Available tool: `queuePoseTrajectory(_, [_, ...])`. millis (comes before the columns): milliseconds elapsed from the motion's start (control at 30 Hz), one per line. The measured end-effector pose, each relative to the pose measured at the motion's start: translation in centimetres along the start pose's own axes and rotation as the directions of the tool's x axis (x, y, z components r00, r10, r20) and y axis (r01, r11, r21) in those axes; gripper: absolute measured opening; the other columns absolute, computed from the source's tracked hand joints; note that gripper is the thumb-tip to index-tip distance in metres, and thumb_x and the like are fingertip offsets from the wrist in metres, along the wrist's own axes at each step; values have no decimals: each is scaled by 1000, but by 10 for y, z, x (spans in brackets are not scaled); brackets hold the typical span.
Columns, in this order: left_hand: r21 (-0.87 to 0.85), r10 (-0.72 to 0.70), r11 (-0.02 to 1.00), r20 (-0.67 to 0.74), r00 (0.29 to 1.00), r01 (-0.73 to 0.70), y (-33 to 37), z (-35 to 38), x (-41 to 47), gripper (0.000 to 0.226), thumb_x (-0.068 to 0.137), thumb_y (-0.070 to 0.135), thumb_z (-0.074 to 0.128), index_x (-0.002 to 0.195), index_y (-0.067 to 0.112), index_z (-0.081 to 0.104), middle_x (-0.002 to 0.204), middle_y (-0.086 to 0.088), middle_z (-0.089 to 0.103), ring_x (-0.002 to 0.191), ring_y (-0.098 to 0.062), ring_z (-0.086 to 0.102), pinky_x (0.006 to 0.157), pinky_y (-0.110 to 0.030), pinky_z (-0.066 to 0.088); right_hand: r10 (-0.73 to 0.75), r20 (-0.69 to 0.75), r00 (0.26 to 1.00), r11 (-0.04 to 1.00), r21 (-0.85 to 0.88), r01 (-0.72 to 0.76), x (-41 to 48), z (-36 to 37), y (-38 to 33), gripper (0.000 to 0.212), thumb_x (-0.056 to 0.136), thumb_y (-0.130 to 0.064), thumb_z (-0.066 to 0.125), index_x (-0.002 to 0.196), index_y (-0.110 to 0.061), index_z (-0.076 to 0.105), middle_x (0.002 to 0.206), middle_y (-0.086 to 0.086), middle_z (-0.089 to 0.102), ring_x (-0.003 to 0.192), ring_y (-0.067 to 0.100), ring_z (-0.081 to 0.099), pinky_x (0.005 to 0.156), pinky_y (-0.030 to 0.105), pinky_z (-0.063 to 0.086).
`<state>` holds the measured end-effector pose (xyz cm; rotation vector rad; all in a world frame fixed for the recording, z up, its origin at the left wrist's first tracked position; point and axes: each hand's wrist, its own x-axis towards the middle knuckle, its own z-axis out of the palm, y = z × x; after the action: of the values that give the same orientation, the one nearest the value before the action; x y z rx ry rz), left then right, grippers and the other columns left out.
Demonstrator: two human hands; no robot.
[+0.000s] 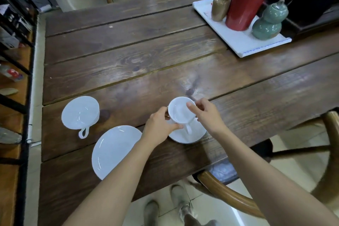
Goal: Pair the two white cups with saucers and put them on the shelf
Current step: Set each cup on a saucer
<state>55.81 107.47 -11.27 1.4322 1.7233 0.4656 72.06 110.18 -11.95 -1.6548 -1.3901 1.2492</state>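
One white cup (178, 111) sits on or just over a white saucer (197, 136) near the table's front edge, its handle pointing toward me. My left hand (158, 127) grips the cup's left side. My right hand (206, 113) pinches its right rim. A second white cup (80, 113) stands by itself to the left, handle toward me. The other saucer (111, 149) lies bare in front of it, partly under my left forearm. The shelf (14, 82) runs along the left edge of the view.
A dark wooden table (132, 64) holds a white tray (242, 46) at the back right with a red canister (244, 7), a brown jar (220, 6) and a green gourd jar (268, 22). A wooden chair (229, 195) stands at my right. The shelf holds several small items.
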Motion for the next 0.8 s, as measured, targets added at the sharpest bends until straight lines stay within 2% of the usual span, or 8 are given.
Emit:
queuePoseTrajectory(167, [76,-4,997,-7,1000,5,-1,6,-2,63,68,46,77,122,24,54,119,3,63,106,-19,54,83,-37,49,16,-8,1000,1000,-11,-16,-6,-2,9,26,86,-44,60,81,-20,53,82,-6,54,78,16,52,75,36,45])
queuePoseTrajectory(267, [221,-24,975,-26,999,29,-1,9,-4,64,71,52,72,126,25,52,121,3,63,116,-26,45,84,-37,43,34,3,999,998,-47,-34,-7,-4,10,42,81,-51,59,93,-12,58,87,-3,58,82,18,55,80,41,48])
queuePoseTrajectory(333, [237,-29,971,-36,999,36,0,10,-6,65,73,51,70,129,25,50,123,2,62,117,-27,42,84,-36,39,39,3,999,996,-75,-39,-8,-4,9,45,79,-54,57,94,-11,58,87,-3,59,82,18,55,80,42,49])
queuePoseTrajectory(467, [262,-9,965,-28,1000,16,6,9,-11,69,78,48,68,137,22,43,130,-1,58,122,-27,41,98,-38,34,75,18,997,994,-79,-73,-7,-5,11,42,85,-51,58,98,-10,58,89,-1,59,83,20,56,71,33,44])
queuePoseTrajectory(533, [267,6,964,-14,1000,-2,7,3,-12,75,79,48,69,141,23,36,135,1,54,125,-26,39,102,-38,30,82,11,997,981,-179,-78,-7,-6,7,46,86,-52,55,103,-9,59,95,2,60,86,21,56,70,30,41])
queuePoseTrajectory(633, [234,38,972,-17,999,-33,4,-16,-15,72,79,48,68,140,24,38,137,6,52,129,-23,36,102,-34,24,-33,-169,985,914,-405,-39,-7,-3,-9,45,89,-49,51,102,-6,57,95,5,60,84,22,53,68,32,38])
queuePoseTrajectory(700, [176,41,984,-98,994,-23,-5,-35,-22,56,83,49,63,131,24,50,132,6,57,126,-22,42,105,-35,28,-133,-258,957,909,-417,14,-6,4,-24,40,91,-45,49,97,-6,57,95,6,61,82,21,52,67,32,36])
queuePoseTrajectory(800, [-57,9,998,-388,921,-33,-26,-75,-38,36,88,42,59,114,18,64,115,0,67,110,-19,58,95,-40,48,-234,-186,954,920,-359,155,-3,33,-48,35,94,-38,49,95,-6,60,93,7,64,83,22,55,71,33,40])
